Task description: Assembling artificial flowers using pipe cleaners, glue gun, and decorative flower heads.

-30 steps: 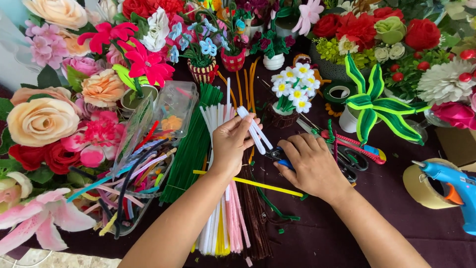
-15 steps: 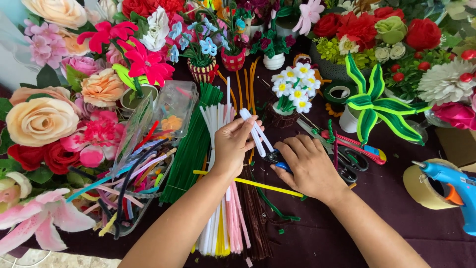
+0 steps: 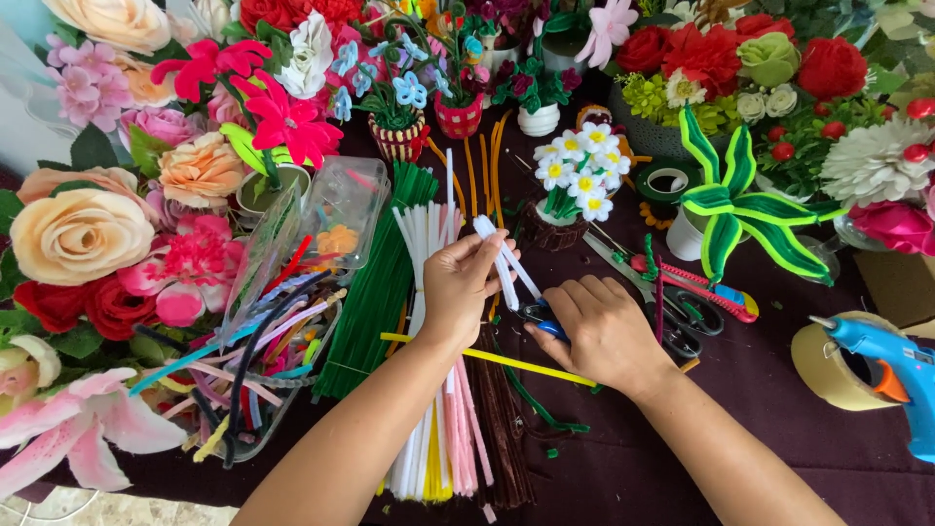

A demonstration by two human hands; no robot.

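White pipe cleaners (image 3: 504,261) pinched in left hand (image 3: 466,287) fingers; right hand (image 3: 602,331) fingers around blue-handled cutter (image 3: 542,318).

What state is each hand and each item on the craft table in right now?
left hand: closed on white pipe cleaners, held above the table
right hand: gripping blue-handled cutters
scissors: lying flat, untouched
glue gun: lying beside tape roll
clear plastic box: open, tilted
green pipe cleaners: bundled, lying flat
yellow pipe cleaner: lying across the bundles
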